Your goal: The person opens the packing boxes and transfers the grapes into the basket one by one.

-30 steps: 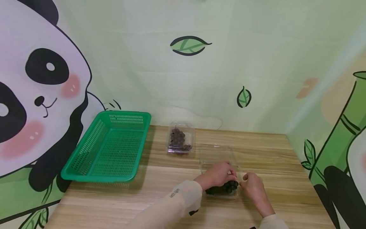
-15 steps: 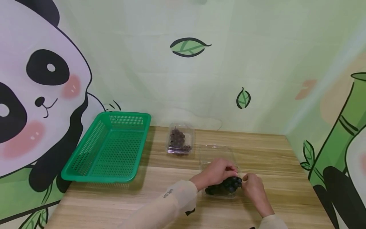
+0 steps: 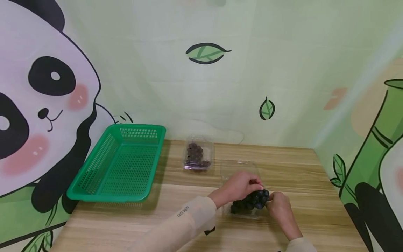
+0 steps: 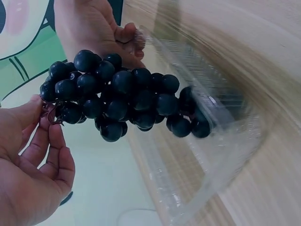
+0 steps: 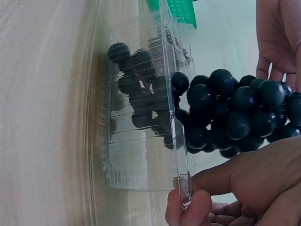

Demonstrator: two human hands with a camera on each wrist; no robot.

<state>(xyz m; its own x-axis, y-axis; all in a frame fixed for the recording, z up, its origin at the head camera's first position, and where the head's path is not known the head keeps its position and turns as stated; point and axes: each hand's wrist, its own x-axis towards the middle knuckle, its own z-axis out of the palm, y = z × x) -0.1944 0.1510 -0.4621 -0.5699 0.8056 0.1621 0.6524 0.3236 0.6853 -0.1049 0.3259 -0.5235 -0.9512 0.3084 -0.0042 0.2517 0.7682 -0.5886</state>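
In the left wrist view, my left hand [image 4: 28, 160] pinches the thin brown stem of a bunch of dark grapes [image 4: 122, 94] between thumb and fingertips. The bunch hangs partly out of an open clear plastic box [image 5: 136, 176], and its lower grapes are still inside the walls. My right hand [image 5: 254, 183] pinches the rim of that box between thumb and fingers, at one corner. Seen from the head, both hands meet over the box at the table's right half, the left hand reaching above the grapes and the right hand beside them. The box's raised lid [image 3: 234, 168] stands behind.
On the left of the wooden table [image 3: 292, 171] stands a green perforated plastic basket [image 3: 133, 168]. Between it and my hands, near the back wall, sits a second clear box [image 3: 207, 147] with a bunch of brownish-purple grapes [image 3: 195, 152] inside.
My left hand has raised the grapes part of the way up out of the box, tilting the bunch toward the right. My right hand has stayed at the box's edge.
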